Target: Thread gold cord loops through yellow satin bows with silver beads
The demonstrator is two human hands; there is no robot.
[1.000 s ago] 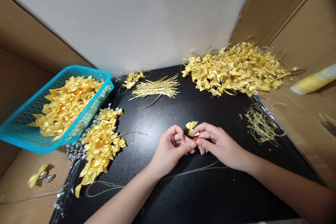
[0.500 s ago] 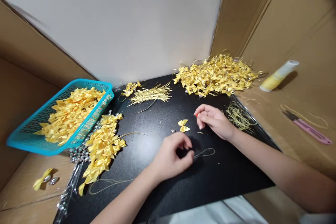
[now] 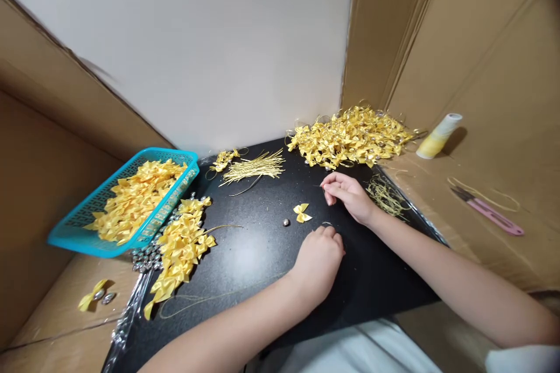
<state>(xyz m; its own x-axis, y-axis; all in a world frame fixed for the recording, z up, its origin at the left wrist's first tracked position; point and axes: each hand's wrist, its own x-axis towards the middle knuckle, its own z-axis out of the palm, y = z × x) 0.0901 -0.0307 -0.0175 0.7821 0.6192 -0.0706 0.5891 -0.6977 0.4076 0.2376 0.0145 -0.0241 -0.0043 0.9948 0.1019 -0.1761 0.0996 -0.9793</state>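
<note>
My left hand (image 3: 318, 259) is closed low over the black board (image 3: 376, 277), its fingertips mostly hidden under it. A thin gold thread (image 3: 219, 296) runs along the board toward this hand and passes out of sight behind the wrist. My right hand (image 3: 345, 195) pinches a thin, needle-like thing between thumb and forefinger, with a speck of red at the fingertips. Just beyond my left hand lie one yellow ribbon bow (image 3: 301, 213) and one silver bead (image 3: 286, 222), apart from each other.
A blue basket (image 3: 98, 252) of yellow bows stands left, beside loose bows (image 3: 181, 245) and silver beads (image 3: 146, 256). Gold cords (image 3: 256, 167) and a heap of finished-looking bows (image 3: 350, 137) lie behind. Thread scraps (image 3: 387, 197), pink-handled snips (image 3: 494, 215) and a thread cone (image 3: 438, 137) are right.
My left hand has turned over and moved right, covering the thread loop that showed beside its fingers. My right hand keeps its pinch. The view has shifted slightly.
</note>
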